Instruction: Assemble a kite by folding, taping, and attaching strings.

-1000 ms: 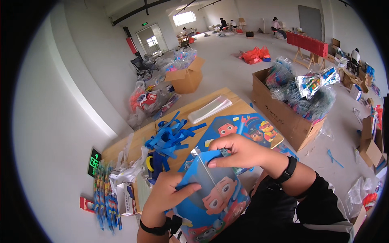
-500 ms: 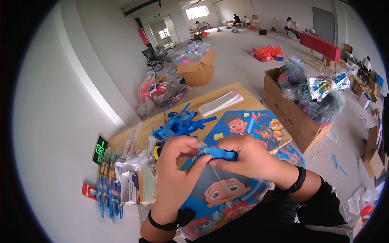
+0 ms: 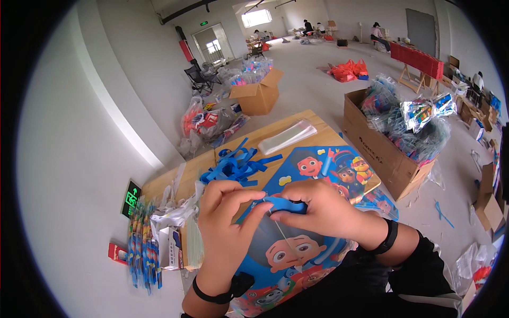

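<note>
In front of me, both hands work on a short piece of blue ribbon, folded over, with something dark at its right end. My right hand is closed around that ribbon, thumb below. Its left end lies between the thumb and forefinger of my left hand, which pinch it. A thin pale line, string or rod I cannot tell, runs down from the fingers across a printed cartoon kite sheet. Another printed sheet lies just beyond, on the wooden table.
Loose blue ribbons and clear plastic sleeves lie on the table. Right of it stands a carton full of wrapped packs. Another carton is beyond. Rolled printed bundles hang at the left edge. Several people sit far back.
My left hand has shifted slightly left and its fingers have straightened around the ribbon's end. The right hand keeps its grip, moving a little left with the ribbon.
</note>
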Action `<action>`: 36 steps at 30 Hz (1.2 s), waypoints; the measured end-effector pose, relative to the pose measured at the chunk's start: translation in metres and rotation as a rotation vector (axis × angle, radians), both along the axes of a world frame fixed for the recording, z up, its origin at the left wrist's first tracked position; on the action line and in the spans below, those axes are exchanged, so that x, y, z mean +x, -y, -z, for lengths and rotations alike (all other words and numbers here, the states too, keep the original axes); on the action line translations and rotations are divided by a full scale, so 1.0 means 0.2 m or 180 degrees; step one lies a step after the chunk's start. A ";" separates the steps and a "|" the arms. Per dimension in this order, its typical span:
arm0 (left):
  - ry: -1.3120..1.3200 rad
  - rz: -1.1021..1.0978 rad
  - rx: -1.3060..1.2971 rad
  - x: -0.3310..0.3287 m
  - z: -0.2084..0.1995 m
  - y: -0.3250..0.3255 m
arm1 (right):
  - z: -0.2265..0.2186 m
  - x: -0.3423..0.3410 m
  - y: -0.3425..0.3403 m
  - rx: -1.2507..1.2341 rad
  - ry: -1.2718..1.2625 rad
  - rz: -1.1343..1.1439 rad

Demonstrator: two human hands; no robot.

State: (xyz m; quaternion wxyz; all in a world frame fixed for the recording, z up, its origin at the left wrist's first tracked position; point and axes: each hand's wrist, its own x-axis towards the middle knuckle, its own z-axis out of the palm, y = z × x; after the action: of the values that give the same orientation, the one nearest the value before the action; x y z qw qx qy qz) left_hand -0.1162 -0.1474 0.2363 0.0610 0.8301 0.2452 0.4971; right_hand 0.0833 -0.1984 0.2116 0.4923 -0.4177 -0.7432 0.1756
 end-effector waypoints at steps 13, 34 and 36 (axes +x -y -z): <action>-0.0140 0.0808 -0.1546 -0.05 0.03 -0.06 | 0.03 0.00 0.00 -0.0115 0.0121 -0.0057; 0.0649 0.0618 -0.2624 -0.51 0.54 -0.30 | 0.28 0.35 0.39 -0.0376 -0.0976 0.0890; 0.1244 -0.0134 -0.3012 -0.73 0.78 -0.46 | 0.32 0.40 0.43 -0.0389 -0.1109 0.1172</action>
State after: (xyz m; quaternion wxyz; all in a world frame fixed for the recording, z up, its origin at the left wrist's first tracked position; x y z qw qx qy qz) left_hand -0.2613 -0.0553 0.0808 0.4648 0.5981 0.4441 0.4786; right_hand 0.1627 -0.2851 0.1468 0.6104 -0.5383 -0.5467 0.1969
